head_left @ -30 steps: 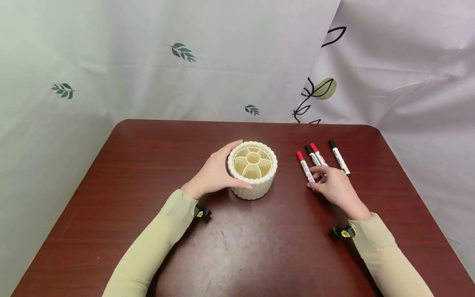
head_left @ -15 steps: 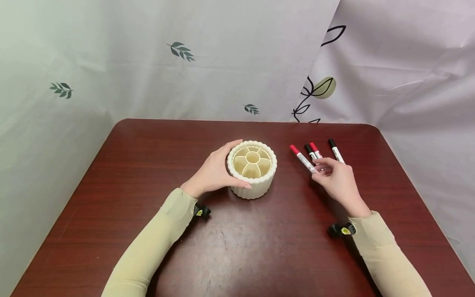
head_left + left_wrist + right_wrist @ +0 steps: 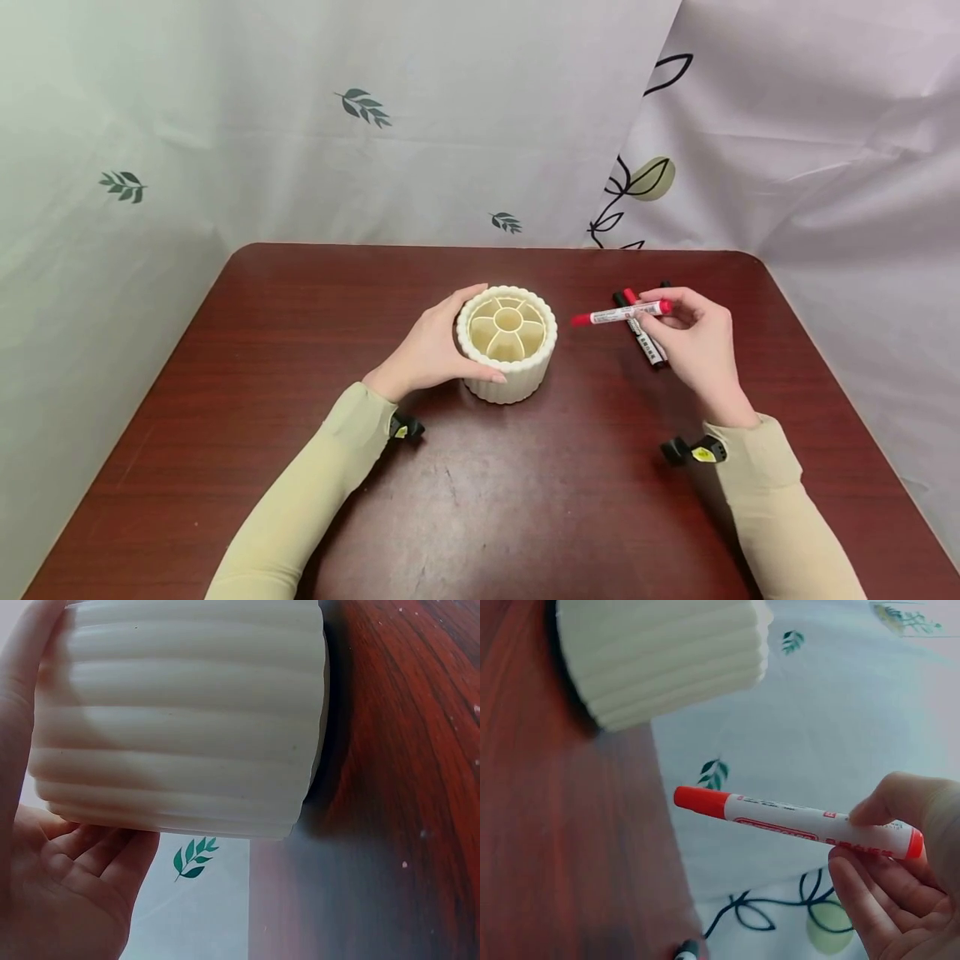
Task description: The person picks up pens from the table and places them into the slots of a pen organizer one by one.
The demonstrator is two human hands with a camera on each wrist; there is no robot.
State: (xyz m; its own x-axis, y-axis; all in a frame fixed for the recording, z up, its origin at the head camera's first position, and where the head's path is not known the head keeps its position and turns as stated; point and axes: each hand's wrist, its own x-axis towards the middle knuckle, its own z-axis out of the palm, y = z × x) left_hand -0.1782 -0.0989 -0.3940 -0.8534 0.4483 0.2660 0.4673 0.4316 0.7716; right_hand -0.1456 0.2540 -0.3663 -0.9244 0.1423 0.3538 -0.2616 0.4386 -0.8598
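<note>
A cream, ribbed pen holder [image 3: 508,383] with petal-shaped compartments stands upright on the table. My left hand [image 3: 431,346] grips its left side, thumb across the front and fingers behind; the left wrist view shows the ribbed wall [image 3: 187,712] close up. Off to the right, my right hand [image 3: 697,346] pinches a white marker with red ends [image 3: 622,313] between thumb and fingers. In the right wrist view this red marker [image 3: 780,821] is held near its back end, its red cap pointing toward the pen holder [image 3: 667,660]. The compartments that show hold nothing.
Under and behind the right hand lie more markers: a black-capped one [image 3: 649,348], a red-capped one [image 3: 630,295] beside it, and another black cap [image 3: 666,284] mostly hidden. The dark red wooden table [image 3: 480,500] ends at a white leaf-print curtain [image 3: 420,167].
My right hand has picked the red marker up off the table and turned it from slanting to nearly level, cap toward the pen holder. My left hand has stayed on the pen holder.
</note>
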